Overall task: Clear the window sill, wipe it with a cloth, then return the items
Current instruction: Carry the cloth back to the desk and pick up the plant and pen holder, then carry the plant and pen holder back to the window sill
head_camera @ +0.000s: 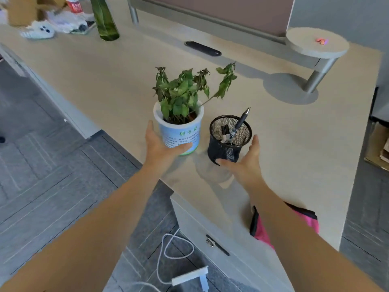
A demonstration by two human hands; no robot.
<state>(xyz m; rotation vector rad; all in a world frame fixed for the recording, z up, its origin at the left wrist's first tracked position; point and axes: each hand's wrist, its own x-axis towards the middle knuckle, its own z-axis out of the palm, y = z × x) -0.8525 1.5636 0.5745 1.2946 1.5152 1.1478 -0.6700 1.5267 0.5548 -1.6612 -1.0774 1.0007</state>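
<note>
A potted plant (179,127) with drooping green leaves stands in a white and blue pot on the pale wooden desk (105,81). My left hand (160,144) wraps the pot's lower left side, thumb across the front. To its right stands a black mesh pen holder (229,140) with a pen and dark markers inside. My right hand (244,161) cups the holder's lower right side, thumb at its base. A pink and black cloth (263,226) lies at the desk's near edge, partly hidden under my right forearm.
A green glass bottle (105,20) and clutter with a cardboard box (23,11) sit at the far left. A round grey monitor stand (315,45) on a metal leg rises at the back right. A drawer unit (221,249) and white cable (176,249) are below.
</note>
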